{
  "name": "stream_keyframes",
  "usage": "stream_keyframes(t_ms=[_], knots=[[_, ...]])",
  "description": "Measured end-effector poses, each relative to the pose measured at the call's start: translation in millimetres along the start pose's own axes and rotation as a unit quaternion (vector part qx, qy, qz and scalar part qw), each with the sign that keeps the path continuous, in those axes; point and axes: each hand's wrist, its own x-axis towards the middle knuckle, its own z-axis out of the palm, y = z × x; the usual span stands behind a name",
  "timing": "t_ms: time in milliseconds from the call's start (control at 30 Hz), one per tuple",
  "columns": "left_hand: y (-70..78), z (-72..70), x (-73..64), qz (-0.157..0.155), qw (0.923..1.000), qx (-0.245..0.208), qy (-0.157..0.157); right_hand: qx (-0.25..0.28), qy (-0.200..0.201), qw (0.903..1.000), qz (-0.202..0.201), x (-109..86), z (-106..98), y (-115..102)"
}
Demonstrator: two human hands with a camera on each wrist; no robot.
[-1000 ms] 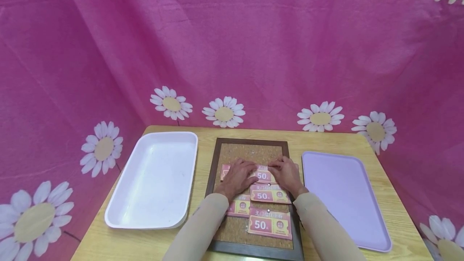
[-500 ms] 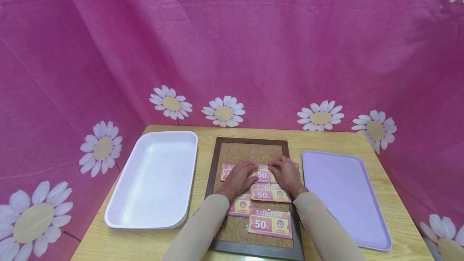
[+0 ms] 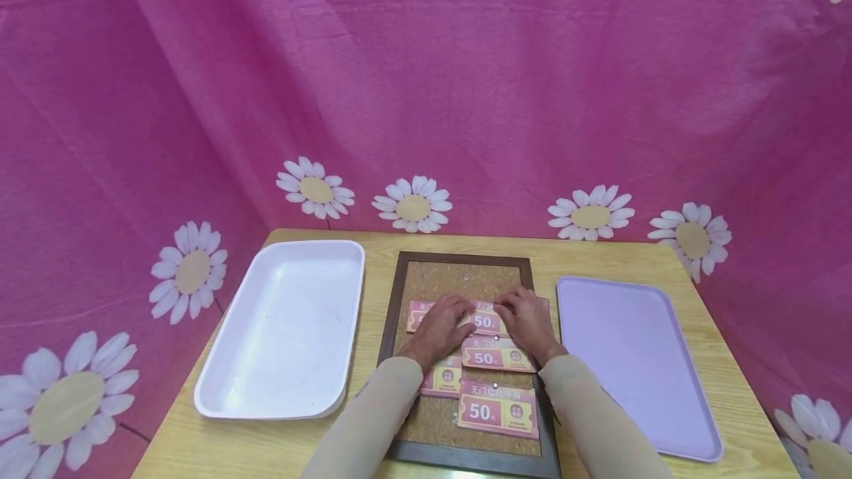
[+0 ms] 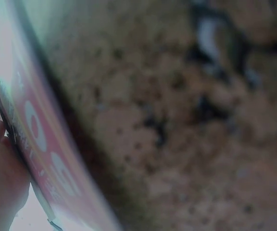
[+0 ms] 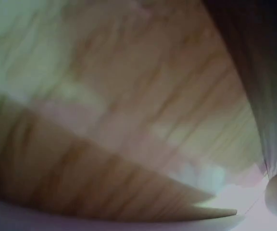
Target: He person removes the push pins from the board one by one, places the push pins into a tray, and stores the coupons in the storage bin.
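Observation:
In the head view my left hand rests over the cork board, its thumb and forefinger holding the left end of a pink-and-yellow coupon marked 50. At that coupon's top edge my right hand pinches what appears to be a push pin, hidden by the fingertips. Below lie two more coupons, a middle coupon and a lower coupon, each with a small pin head at its top. Left-column coupons are partly covered by my left hand. The left wrist view shows a blurred coupon edge-on above cork.
A deep white tray stands left of the board on the wooden table. To the right lies a shallow lilac tray, close to my right forearm. Behind the table hangs a magenta cloth with daisies.
Both hands stay at the same coupon with hardly any movement. The whole head view has shifted very slightly.

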Motion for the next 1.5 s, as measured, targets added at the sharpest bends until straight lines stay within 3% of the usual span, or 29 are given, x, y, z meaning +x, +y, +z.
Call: stream_keyframes(t_ms=[400, 767, 967, 1200, 1367, 1500], knots=[[-0.4, 0.1, -0.2, 0.03, 0.9992, 0.008, 0.023, -0.011, -0.004, 0.9999, -0.009, 0.0, 1.8, -0.1], [0.2, -0.9, 1.3, 0.022, 0.9996, 0.001, 0.017, -0.002, -0.01, 0.9999, 0.002, 0.6, -0.8, -2.1], [0.5, -0.9, 2.6, -0.018, 0.9987, -0.044, 0.015, 0.015, 0.0, 0.9999, 0.001, -0.4, -0.2, -2.5], [4.7, -1.9, 4.6, -0.073, 0.9918, -0.102, 0.021, 0.031, 0.001, 0.9994, 0.013, -0.7, -0.2, -1.8], [6.8, -3.4, 5.1, -0.099, 0.9821, -0.157, 0.033, 0.043, 0.008, 0.9989, 0.013, -0.4, -1.9, -2.5], [6.6, -5.0, 7.2, -0.127, 0.9697, -0.205, 0.039, 0.058, 0.013, 0.998, 0.023, 0.6, -2.3, -3.2]])
